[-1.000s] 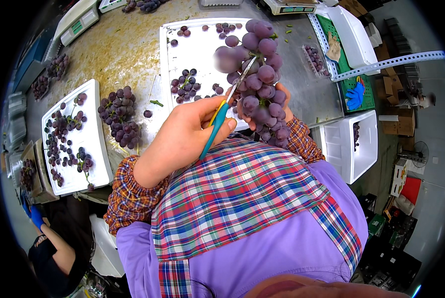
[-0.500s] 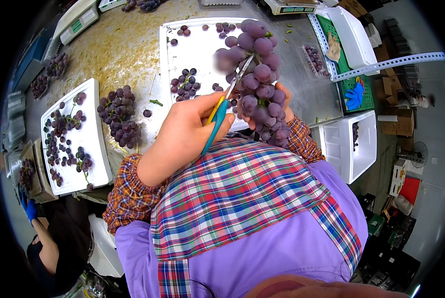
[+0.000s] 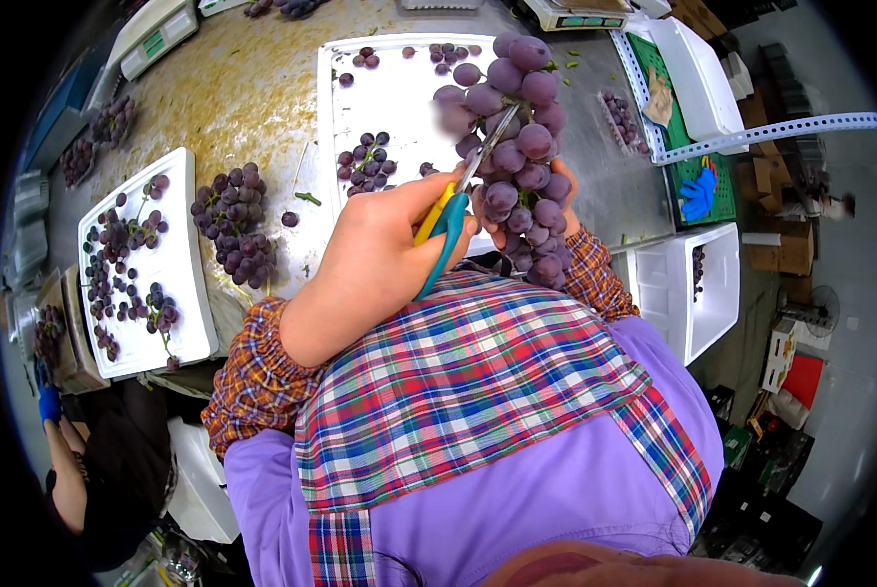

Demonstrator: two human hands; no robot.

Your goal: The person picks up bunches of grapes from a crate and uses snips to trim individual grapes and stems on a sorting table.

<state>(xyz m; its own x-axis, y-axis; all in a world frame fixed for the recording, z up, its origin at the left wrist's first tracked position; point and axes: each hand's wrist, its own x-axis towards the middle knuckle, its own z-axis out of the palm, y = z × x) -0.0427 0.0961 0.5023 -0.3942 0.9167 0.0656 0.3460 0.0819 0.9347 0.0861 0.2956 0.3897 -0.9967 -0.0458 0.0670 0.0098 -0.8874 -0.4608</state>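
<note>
My right hand (image 3: 567,201) holds up a large bunch of dark purple grapes (image 3: 518,147) in front of my chest; only its fingers show behind the bunch. My left hand (image 3: 380,259) grips scissors (image 3: 446,223) with teal and yellow handles. Their thin blades reach up into the left side of the bunch. Under both hands lies a white tray (image 3: 399,108) with several loose grapes and small clusters.
A loose grape bunch (image 3: 235,223) lies on the worn metal table (image 3: 252,88). A second white tray (image 3: 179,274) of grape bits sits at left. A white bin (image 3: 678,293) stands at right, a green crate (image 3: 697,166) behind it. Another person's blue-gloved hand (image 3: 47,403) is at lower left.
Both hands stay nearly in place; the bunch has turned slightly and the scissor blades have shifted a little within it. The blue-gloved hand at lower left has moved slightly.
</note>
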